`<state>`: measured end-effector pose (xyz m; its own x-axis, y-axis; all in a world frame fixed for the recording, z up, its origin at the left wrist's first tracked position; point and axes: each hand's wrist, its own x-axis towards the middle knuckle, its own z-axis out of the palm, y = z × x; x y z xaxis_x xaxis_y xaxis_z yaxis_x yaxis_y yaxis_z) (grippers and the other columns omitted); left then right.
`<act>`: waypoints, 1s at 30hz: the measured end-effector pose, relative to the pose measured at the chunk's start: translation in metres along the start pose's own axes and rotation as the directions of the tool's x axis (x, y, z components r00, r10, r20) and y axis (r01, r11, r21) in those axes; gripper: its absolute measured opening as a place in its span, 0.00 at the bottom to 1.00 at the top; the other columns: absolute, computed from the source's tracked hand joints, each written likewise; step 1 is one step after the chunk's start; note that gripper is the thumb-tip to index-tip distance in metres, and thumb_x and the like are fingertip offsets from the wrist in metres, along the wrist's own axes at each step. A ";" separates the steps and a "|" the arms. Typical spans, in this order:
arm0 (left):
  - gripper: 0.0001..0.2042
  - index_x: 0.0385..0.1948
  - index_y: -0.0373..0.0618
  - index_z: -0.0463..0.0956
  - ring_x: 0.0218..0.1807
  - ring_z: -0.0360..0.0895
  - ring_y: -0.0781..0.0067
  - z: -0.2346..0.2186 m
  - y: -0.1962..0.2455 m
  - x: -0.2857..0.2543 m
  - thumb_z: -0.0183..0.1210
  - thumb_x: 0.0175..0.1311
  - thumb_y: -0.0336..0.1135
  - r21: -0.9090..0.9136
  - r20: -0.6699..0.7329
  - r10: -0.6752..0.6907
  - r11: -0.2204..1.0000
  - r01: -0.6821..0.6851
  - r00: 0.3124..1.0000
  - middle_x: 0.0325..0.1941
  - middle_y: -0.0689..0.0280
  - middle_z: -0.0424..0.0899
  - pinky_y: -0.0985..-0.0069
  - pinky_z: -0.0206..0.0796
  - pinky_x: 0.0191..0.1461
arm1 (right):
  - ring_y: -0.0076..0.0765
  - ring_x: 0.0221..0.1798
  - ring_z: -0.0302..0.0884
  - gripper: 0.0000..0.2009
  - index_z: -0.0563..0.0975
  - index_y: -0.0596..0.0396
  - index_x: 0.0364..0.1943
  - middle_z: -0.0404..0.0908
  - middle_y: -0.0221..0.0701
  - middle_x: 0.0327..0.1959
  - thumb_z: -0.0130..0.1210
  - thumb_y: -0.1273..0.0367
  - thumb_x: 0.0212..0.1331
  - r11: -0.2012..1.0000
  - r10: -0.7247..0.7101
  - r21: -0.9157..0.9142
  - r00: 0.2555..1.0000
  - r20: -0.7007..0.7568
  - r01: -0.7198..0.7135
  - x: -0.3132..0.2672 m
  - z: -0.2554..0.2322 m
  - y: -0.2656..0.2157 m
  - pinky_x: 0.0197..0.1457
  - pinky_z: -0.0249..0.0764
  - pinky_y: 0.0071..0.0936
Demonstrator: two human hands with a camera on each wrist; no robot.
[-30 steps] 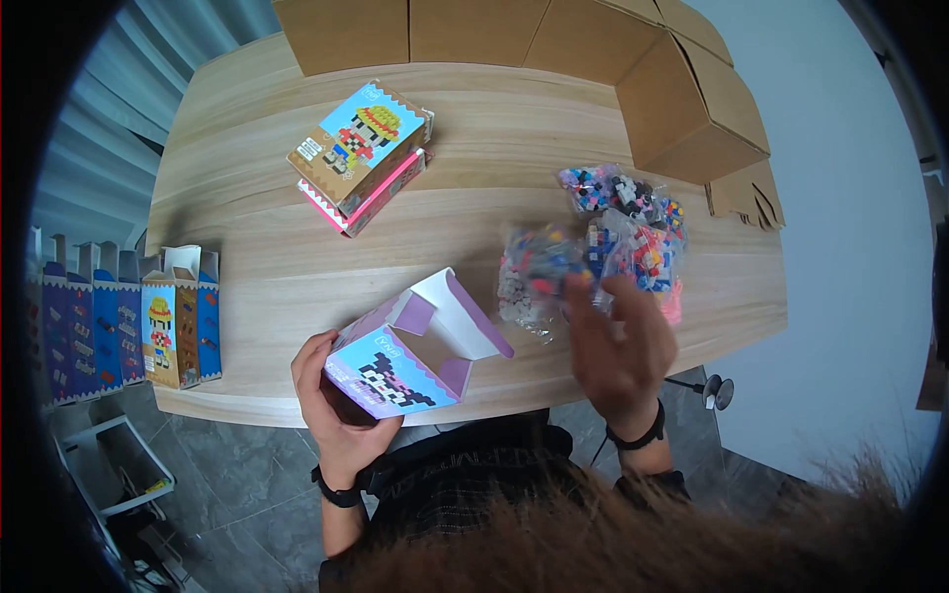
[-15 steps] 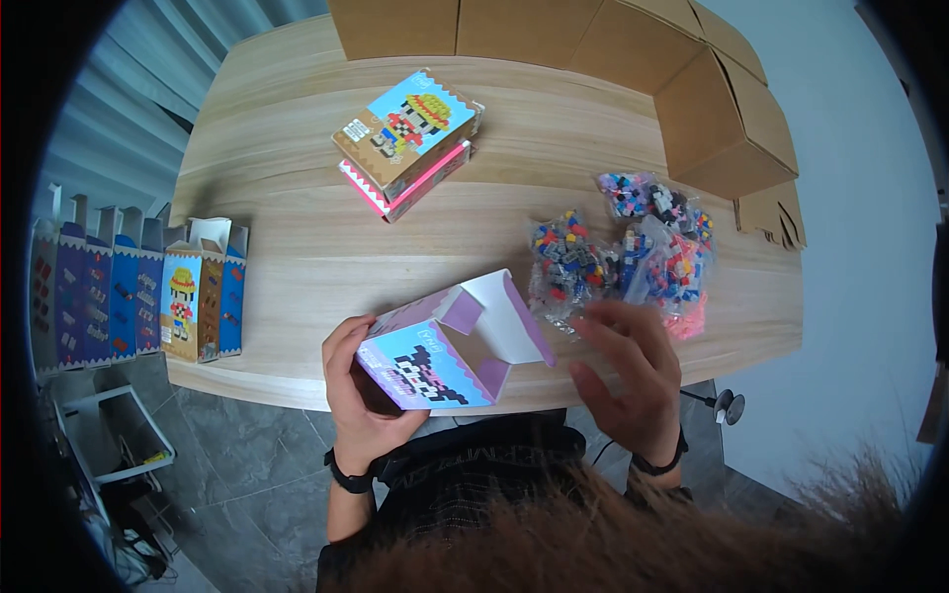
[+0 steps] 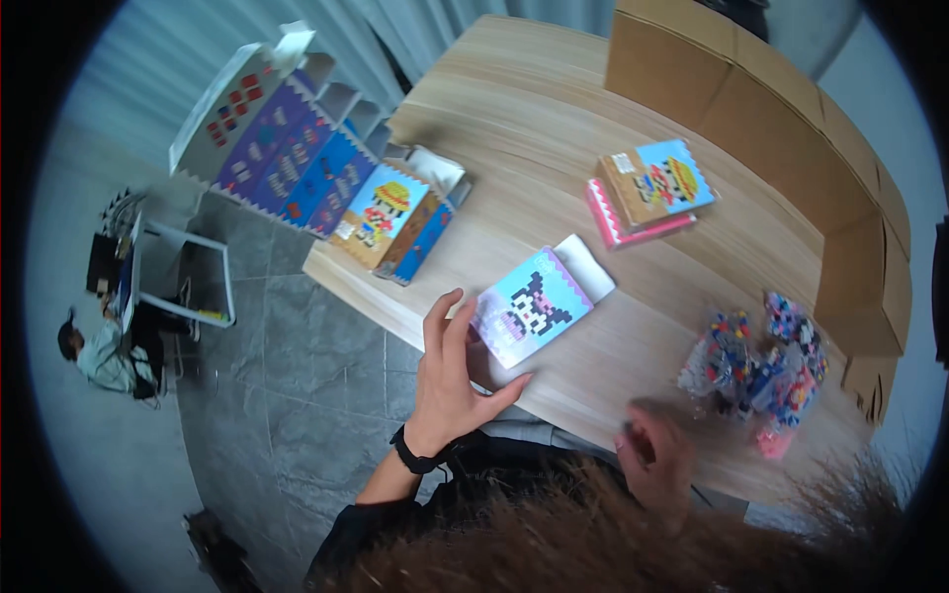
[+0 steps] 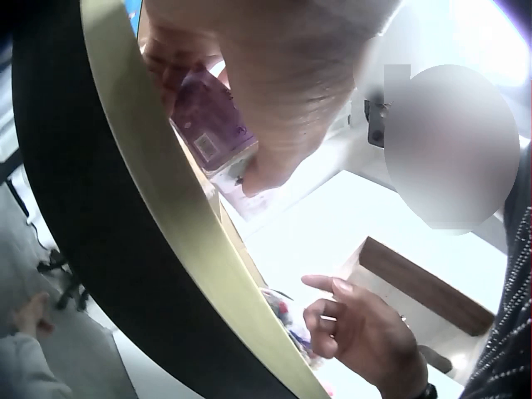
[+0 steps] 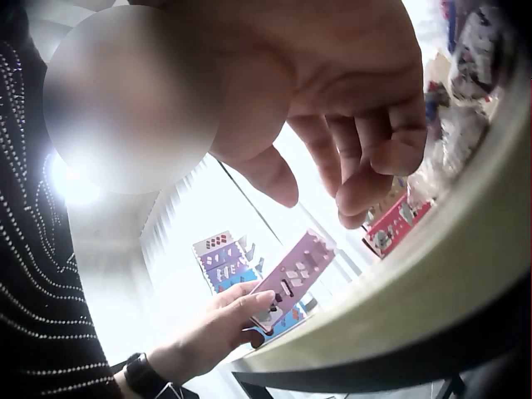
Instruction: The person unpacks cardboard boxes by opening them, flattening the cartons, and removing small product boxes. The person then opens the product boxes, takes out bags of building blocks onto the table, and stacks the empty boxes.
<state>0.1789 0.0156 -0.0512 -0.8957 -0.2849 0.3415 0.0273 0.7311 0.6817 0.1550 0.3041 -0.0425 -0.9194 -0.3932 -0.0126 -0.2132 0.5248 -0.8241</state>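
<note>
My left hand [image 3: 450, 371] is at the near-left end of a purple box [image 3: 534, 308] with a pixel-style black-and-white figure on its front. In the right wrist view, thumb and fingers grip this box [image 5: 293, 278] by its lower end. A white flap [image 3: 587, 267] sticks out at its far end. My right hand [image 3: 656, 450] hovers near the table's front edge, its fingers loosely curled and holding nothing. To its right lie several clear bags of colourful small bricks [image 3: 732, 361], apart from the hand.
A row of upright boxes [image 3: 306, 158] stands along the table's left edge, a brown-and-blue box [image 3: 381, 219] at its near end. Farther back, another brown box [image 3: 657, 183] rests on a pink box [image 3: 647, 231]. Cardboard panels [image 3: 751, 104] line the far side. A person [image 3: 114, 346] sits at far left.
My view has swung left. The right hand, which held a bag of bricks, let it down beside the others and drew back. The left hand has moved the purple box leftward toward the upright boxes.
</note>
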 end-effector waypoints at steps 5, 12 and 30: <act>0.27 0.55 0.42 0.81 0.46 0.80 0.59 -0.008 -0.007 -0.001 0.78 0.50 0.37 0.078 0.069 0.027 0.996 -0.033 0.997 0.70 0.50 0.69 0.66 0.77 0.49 | 0.33 0.28 0.80 0.08 0.85 0.57 0.42 0.81 0.34 0.32 0.67 0.75 0.58 0.999 0.038 0.003 0.999 -0.026 -0.038 0.003 0.007 -0.001 0.30 0.73 0.28; 0.29 0.58 0.44 0.80 0.51 0.82 0.53 -0.003 0.002 0.014 0.77 0.52 0.38 0.174 0.113 -0.001 0.985 -0.019 0.994 0.70 0.49 0.70 0.62 0.78 0.54 | 0.30 0.25 0.78 0.06 0.85 0.58 0.40 0.82 0.33 0.29 0.66 0.76 0.59 0.997 0.010 0.081 0.997 -0.083 -0.003 0.003 0.009 0.015 0.28 0.72 0.24; 0.27 0.63 0.46 0.77 0.66 0.74 0.56 -0.081 -0.043 0.055 0.71 0.60 0.31 0.369 -0.362 0.051 0.925 0.093 0.931 0.74 0.53 0.67 0.68 0.73 0.55 | 0.23 0.23 0.77 0.06 0.86 0.60 0.39 0.83 0.33 0.31 0.65 0.78 0.59 0.990 -0.039 0.134 0.996 -0.077 0.049 0.004 0.000 0.008 0.26 0.70 0.20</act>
<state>0.1640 -0.0817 -0.0091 -0.6715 -0.4522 0.5870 -0.2213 0.8784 0.4235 0.1493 0.3064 -0.0488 -0.9329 -0.3545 0.0632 -0.2120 0.3987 -0.8922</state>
